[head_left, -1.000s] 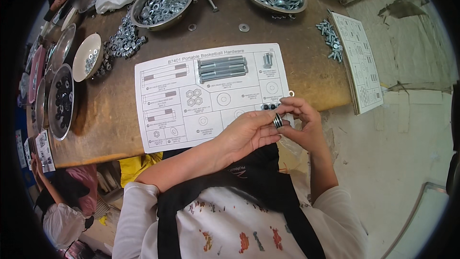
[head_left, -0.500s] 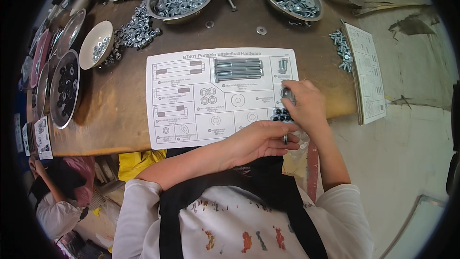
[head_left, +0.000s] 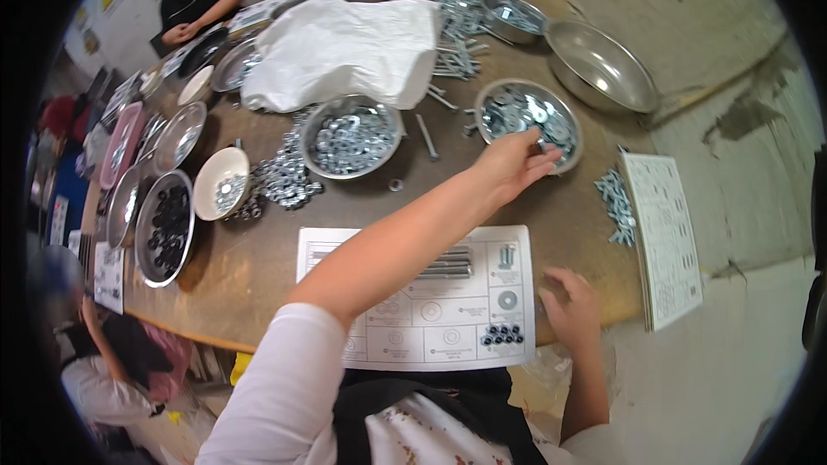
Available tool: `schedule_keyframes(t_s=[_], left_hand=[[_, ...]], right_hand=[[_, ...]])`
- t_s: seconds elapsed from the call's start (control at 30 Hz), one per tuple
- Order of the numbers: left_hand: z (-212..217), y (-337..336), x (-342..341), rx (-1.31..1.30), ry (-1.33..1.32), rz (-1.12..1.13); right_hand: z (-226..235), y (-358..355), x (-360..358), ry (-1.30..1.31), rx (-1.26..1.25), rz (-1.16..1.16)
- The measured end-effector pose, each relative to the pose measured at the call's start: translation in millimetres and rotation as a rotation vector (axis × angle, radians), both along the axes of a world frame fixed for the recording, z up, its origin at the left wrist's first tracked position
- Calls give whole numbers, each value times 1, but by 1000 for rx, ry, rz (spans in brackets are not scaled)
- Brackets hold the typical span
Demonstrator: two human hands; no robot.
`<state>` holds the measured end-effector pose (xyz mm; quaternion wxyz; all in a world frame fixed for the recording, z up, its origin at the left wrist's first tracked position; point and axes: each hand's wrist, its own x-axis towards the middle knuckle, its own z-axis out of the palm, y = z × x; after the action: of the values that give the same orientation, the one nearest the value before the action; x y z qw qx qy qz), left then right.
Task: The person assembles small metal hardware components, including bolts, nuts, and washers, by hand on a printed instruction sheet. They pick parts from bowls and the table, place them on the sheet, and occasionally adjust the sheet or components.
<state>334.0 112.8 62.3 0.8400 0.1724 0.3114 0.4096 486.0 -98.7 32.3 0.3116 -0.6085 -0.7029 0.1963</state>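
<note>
Left hand (head_left: 510, 165) has reached from sheet (head_left: 431, 310) to washer bowl (head_left: 564, 116), grip pinched on washers.

A round brown wooden table (head_left: 258, 258) stood on a pale grey concrete floor (head_left: 732, 146) that showed cracks and worn patches to the table's right. Beyond the table's far left edge rose a light wall (head_left: 116, 0). Even, soft light fell across everything.
</note>
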Motion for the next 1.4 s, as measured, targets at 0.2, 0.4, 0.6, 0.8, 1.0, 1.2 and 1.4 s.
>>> schedule_keyframes(t_s=[0.2,0.4,0.6,0.8,1.0,1.2,1.4], left_hand=[[0,6,-60,459,551,-128],[-26,20,-253,1051,2111,223],[-20,34,-274,1142,2502,-368],[-31,46,-271,1113,2501,-393],[-22,44,-282,1197,2356,-292],[-9,21,-290,876,1605,186],[-5,-130,-183,274,-71,2]], right_hand=[[-9,-14,22,115,-75,-146],[-17,-19,22,316,-102,-214],[3,-10,-5,289,-101,-81],[11,-22,-17,258,-25,-37],[37,-29,-47,328,61,-71],[50,-12,-78,361,111,71],[45,17,-139,677,114,234]])
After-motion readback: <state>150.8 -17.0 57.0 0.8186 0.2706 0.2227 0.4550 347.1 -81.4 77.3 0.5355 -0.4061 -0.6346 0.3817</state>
